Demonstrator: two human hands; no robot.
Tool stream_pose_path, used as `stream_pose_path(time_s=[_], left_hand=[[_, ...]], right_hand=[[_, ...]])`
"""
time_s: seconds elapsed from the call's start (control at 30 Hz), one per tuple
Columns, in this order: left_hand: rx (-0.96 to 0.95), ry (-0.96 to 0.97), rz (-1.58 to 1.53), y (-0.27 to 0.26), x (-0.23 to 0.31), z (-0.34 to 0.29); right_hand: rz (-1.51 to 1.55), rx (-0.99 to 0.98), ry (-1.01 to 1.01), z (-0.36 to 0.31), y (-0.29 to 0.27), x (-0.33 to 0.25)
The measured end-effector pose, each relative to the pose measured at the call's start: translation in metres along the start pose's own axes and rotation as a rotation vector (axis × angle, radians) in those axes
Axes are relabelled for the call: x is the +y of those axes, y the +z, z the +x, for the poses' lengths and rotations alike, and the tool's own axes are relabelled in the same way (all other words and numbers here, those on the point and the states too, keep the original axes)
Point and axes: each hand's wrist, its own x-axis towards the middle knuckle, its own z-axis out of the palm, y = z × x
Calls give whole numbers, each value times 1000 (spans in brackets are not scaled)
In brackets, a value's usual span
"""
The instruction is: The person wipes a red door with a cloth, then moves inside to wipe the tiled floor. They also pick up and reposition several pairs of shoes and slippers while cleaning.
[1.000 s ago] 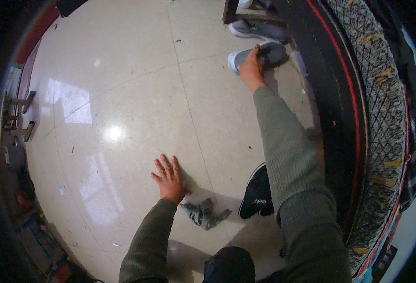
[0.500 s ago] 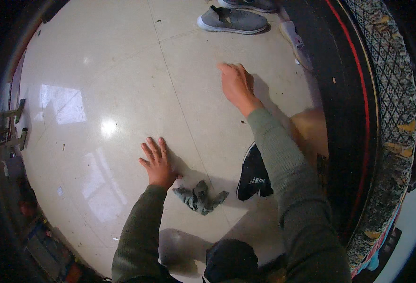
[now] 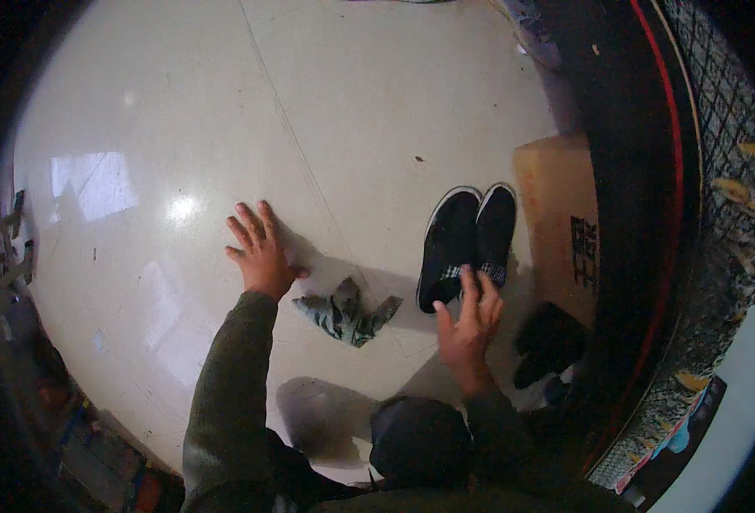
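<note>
My left hand lies on the tiled floor, palm down with its fingers spread. Just right of its wrist is a crumpled grey-green patterned cloth. A pair of black slip-on shoes stands side by side on the floor, a left shoe and a right shoe, with white sole edges and checkered trim. At their near end is my right hand, thumb and fingers apart and nothing held. Its fingertips overlap the shoes' heels; whether they touch is unclear.
A cardboard box stands right of the shoes, against a dark panel with a red stripe. Black items lie nearer me. Another shoe is at the far right. Cluttered things line the lower left.
My right hand has drawn back from the far floor to the heels of the black shoes, uncovering them and the box. My left hand stays on the floor; the view has shifted.
</note>
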Motion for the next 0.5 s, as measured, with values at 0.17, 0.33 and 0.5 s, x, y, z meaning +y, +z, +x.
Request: stream_pose_path(time_s=[0.17, 0.33, 0.5], left_hand=[[52, 24, -2, 6, 1, 7], [3, -18, -1, -4, -1, 3], [32, 15, -23, 4, 3, 6]], right_hand=[[294, -468, -96, -65, 80, 6], [-152, -383, -657, -53, 91, -54], [179, -346, -668, -14, 123, -45]])
